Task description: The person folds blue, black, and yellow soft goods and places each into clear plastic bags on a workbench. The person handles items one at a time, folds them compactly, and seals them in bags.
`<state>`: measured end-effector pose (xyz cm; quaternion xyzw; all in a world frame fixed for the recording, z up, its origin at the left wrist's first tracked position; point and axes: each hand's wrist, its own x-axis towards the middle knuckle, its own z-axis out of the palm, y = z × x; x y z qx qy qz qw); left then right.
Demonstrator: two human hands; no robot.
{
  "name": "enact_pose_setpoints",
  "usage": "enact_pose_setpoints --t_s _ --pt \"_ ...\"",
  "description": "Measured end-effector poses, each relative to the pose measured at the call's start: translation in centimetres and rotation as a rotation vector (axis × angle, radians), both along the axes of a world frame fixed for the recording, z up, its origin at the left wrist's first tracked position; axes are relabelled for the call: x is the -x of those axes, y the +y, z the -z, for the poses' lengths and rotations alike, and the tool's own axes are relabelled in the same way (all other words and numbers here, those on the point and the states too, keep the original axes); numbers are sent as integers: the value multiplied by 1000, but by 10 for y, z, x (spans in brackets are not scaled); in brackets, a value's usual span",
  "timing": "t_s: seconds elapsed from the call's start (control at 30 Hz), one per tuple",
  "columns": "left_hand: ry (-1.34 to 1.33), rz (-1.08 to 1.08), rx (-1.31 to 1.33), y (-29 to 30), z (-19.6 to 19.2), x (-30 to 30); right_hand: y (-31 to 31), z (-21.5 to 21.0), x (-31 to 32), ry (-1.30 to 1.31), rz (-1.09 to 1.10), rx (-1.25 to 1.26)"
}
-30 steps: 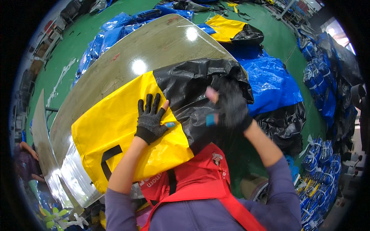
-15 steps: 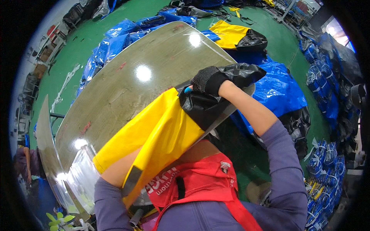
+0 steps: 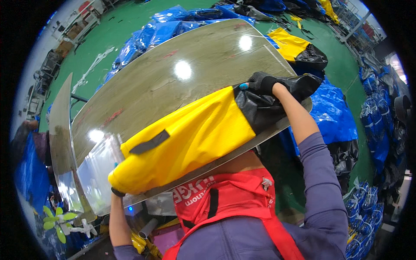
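A yellow bag-like piece with a black end lies slantwise across the near side of the worktable. It looks like a sheet-plastic bag, and a dark strip crosses its yellow left part. My right hand, in a dark dotted glove with a blue fingertip, is closed on the black part near the far edge. At the left end is my left hand, mostly covered by the yellow material. Only its dark cuff and a bit of blue fingertip show; the hand seems to grip that end.
The worktable has a shiny, worn olive top. Clear plastic sleeves lie at its left end, near a small green fan. Blue bundles and another yellow-black piece lie beyond. Tied blue stacks stand at right.
My left forearm has come out from behind the yellow material, and my left hand is now at its left end. The piece is spread flatter, its dark strip turned upward. My right hand keeps its hold.
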<state>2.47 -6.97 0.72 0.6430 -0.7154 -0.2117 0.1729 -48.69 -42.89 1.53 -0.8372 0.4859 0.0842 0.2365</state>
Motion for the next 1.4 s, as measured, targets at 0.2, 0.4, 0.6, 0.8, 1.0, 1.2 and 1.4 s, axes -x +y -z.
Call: enact_pose_setpoints --t_s 0.2,0.4,0.6,0.8,1.0,1.2,1.4 --pt "511 -688 422 47 71 6 11 1 4 31 -39 225" --pt "-339 -681 94 -15 44 20 48 -18 12 192 228 236" --pt "-438 -84 171 -57 -4 65 51 -8 16 192 240 196" --pt "-777 -232 -27 -141 -54 159 50 -6 11 128 221 290" --pt "-188 421 229 -202 3 348 80 -43 39 113 45 456" --pt "-231 423 389 -196 23 356 61 -13 119 6 305 337" --pt "-98 534 377 -207 22 379 66 17 119 -205 343 627"
